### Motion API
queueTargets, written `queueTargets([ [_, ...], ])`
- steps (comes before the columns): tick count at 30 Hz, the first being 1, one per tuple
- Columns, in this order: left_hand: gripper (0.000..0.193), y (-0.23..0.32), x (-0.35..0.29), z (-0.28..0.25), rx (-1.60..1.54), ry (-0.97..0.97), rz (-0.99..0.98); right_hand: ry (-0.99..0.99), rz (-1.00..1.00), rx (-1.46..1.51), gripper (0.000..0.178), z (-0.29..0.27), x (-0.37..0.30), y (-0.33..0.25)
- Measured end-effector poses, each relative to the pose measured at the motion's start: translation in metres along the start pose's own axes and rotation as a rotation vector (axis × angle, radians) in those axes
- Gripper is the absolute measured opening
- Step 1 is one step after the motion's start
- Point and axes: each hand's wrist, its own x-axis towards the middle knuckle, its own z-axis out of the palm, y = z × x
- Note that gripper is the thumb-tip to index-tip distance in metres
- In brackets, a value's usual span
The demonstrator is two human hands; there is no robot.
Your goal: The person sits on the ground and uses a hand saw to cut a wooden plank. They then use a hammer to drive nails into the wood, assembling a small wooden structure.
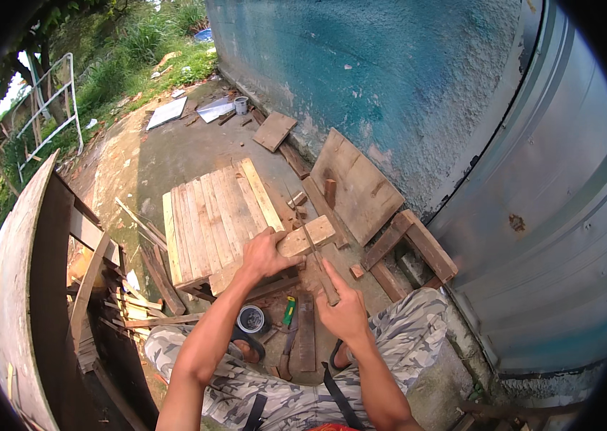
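Note:
My left hand (264,253) is closed over a short wooden plank (292,245), pressing it down along the near edge of a low slatted wooden table (206,219). The plank's right end sticks out past the table's side. In my right hand (344,309) is the handle of a handsaw (328,286). Its narrow blade points away from me and crosses the plank near that overhanging end, to the right of my left hand. How deep the teeth sit in the wood cannot be made out.
Between my feet stand a small tin (251,318), a green-handled tool (289,311) and a dark board (305,334). A wide panel (353,187) leans on the blue wall (389,79). Scrap wood (138,302) and a large curved board (12,287) are at left. A metal door (547,215) stands right.

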Motion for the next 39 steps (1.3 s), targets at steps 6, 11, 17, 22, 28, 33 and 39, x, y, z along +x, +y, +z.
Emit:
queueTargets([
  [6,0.072,0.020,-0.039,-0.015,-0.090,0.077,-0.042,-0.207,0.177,-0.131,0.053,-0.031,-0.001,-0.063],
  [11,0.073,0.021,-0.068,0.003,0.167,0.309,0.084,-0.167,0.094,0.019,0.042,-0.033,0.004,-0.085],
  [17,0.073,0.020,-0.085,0.002,-0.212,0.239,-0.121,0.029,0.004,0.058,0.033,-0.050,0.009,-0.094],
  [22,0.070,0.032,-0.094,-0.023,-0.916,0.061,-0.211,0.155,0.029,-0.034,0.024,-0.059,0.019,-0.078],
  [28,0.075,0.049,-0.104,-0.042,-1.171,0.002,-0.116,0.174,0.099,0.082,0.020,-0.040,0.004,-0.061],
  [33,0.080,0.057,-0.118,-0.046,-1.111,0.070,-0.076,0.187,0.048,0.121,0.022,-0.019,-0.002,-0.067],
  [39,0.078,0.062,-0.126,-0.041,-0.999,0.199,-0.053,0.230,0.018,0.078,0.032,0.010,0.007,-0.073],
])
